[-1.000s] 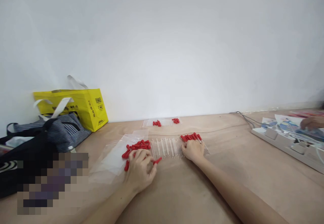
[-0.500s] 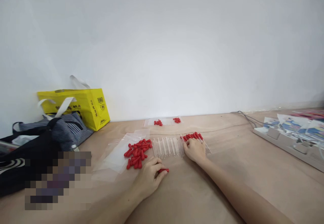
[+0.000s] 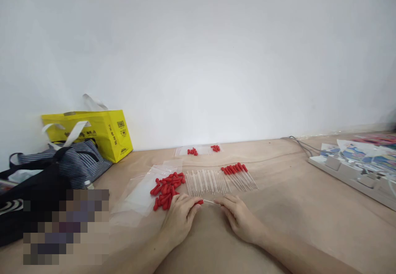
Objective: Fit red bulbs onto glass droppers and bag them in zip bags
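- Bottom of the frame: the brown table [image 3: 312, 212] lies bare between the two forearms and to the lower right, which is the widest free stretch; the lower left is closed off by a blurred patch and a dark bag [image 3: 27, 191].
- The left hand [image 3: 180, 217], lower centre, rests on the table with its fingertips [image 3: 195, 204] pinched shut on the red cap end of a pipette [image 3: 208, 202].
- The right hand [image 3: 240, 217], just beside it, rests on the table and nips the clear end of the same pipette, fingers curled in.
- The pipette lies level between the hands, at centre frame.
- Just beyond, from left to right: a clear plastic bag [image 3: 137, 197], a loose heap of red caps [image 3: 166, 185] at its edge, a row of bare clear tubes [image 3: 206, 182], and a row of capped pipettes [image 3: 239, 175].
- Farther back, mid-frame, a second clear bag [image 3: 201, 150] lies near the wall.
- Left edge: a striped bag [image 3: 76, 162] and a yellow bag [image 3: 95, 131].
- Right edge: a white power strip [image 3: 349, 174] with a cable [image 3: 298, 144].
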Demonstrator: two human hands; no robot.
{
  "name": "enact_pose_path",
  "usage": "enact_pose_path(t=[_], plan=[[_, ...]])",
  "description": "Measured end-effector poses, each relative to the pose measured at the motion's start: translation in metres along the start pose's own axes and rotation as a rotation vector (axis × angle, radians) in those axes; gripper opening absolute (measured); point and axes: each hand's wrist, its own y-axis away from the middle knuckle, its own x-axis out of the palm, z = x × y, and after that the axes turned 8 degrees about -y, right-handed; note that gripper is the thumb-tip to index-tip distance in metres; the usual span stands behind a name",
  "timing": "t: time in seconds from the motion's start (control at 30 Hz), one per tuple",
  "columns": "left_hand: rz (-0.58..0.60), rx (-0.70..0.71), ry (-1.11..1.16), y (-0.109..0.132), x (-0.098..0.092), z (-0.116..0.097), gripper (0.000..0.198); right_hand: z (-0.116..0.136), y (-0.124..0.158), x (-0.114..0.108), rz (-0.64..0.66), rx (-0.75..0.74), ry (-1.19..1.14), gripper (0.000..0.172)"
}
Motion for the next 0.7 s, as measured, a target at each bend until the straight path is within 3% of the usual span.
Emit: enact_pose_path(t=[0.43,0.7], plan=[[-0.072,-0.113,0.041,0.002,0.0033,-0.0056,0.021,0.0101,-0.0047,0.0052,0.013,0.002,0.038,0.025],[-0.018,-0.003,0.025,0.004,-0.0003,-0.0098,0.018,0.0044,-0.0062,-0.0035,0.073,-0.052,0.224,0.029]])
